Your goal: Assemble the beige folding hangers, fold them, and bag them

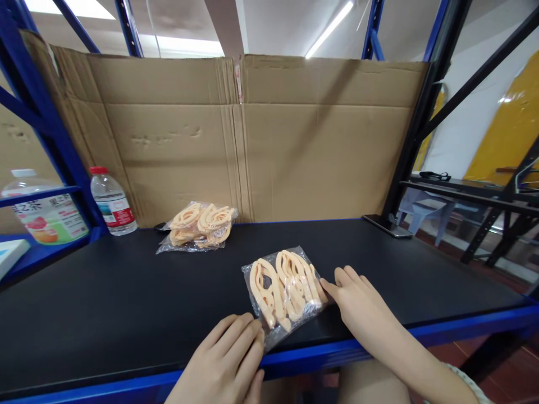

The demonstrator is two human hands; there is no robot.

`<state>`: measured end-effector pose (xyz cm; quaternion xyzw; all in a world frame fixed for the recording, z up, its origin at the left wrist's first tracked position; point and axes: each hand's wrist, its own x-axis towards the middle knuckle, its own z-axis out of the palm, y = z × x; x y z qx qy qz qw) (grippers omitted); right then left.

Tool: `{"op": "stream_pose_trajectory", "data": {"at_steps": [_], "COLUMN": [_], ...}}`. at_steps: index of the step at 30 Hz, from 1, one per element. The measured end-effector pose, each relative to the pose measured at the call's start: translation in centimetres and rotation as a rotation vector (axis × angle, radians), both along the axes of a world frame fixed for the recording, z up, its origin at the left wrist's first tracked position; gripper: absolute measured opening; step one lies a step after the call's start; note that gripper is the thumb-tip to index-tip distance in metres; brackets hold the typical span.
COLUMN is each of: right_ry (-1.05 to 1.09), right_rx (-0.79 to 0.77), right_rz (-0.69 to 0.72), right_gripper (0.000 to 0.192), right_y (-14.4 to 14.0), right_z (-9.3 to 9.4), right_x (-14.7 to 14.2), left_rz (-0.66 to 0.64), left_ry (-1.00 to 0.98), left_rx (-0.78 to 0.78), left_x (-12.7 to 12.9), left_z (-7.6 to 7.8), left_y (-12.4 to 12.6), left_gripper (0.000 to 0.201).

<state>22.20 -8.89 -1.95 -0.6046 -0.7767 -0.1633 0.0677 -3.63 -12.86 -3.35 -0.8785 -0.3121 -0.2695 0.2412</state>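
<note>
A clear plastic bag of flat, cream-coloured looped strips lies slightly turned near the front edge of the black tabletop. At its lower left corner is my left hand, the fingers pressed together and curled over the plastic, with the thumb lower down by the table edge. My right hand grips the bag's right edge with its index finger against the plastic and the other fingers curled; its thumb is hidden. Farther back, a second clear bag holds similar looped strips, apart from both hands.
A water bottle with a red cap stands at the back left, near a large labelled jug behind the blue frame. A phone lies at the back right. Cardboard panels wall off the table's rear.
</note>
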Motion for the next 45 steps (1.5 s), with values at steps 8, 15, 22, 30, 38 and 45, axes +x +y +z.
{"op": "stream_pose_trajectory", "data": {"at_steps": [8, 15, 22, 30, 38, 45], "right_ry": [-0.295, -0.379, -0.373, -0.188, 0.08, -0.043], "right_rx": [-0.282, -0.369, -0.35, -0.305, -0.137, 0.204], "right_rz": [0.169, 0.282, 0.378, 0.434, 0.448, 0.604], "right_gripper": [0.037, 0.026, 0.026, 0.039, 0.085, 0.029], "right_y": [6.3, 11.1, 12.0, 6.8, -2.4, -4.5], "right_z": [6.6, 8.6, 8.0, 5.5, 1.4, -1.1], "right_x": [-0.3, -4.3, -5.5, 3.8, 9.4, 9.7], "left_rz": [-0.069, 0.011, 0.104, -0.051, -0.195, -0.277], "left_ry": [0.012, 0.004, -0.11, -0.071, -0.03, 0.099], "left_rx": [0.076, -0.064, -0.097, 0.021, 0.048, 0.079], "left_x": [6.0, 13.1, 15.2, 7.1, 4.1, 4.3], "left_z": [-0.6, -0.4, -1.3, -1.4, 0.2, 0.6], "left_y": [0.2, 1.1, 1.6, 0.3, 0.6, 0.9], "left_gripper": [0.037, 0.052, 0.066, 0.047, 0.018, 0.026]}}
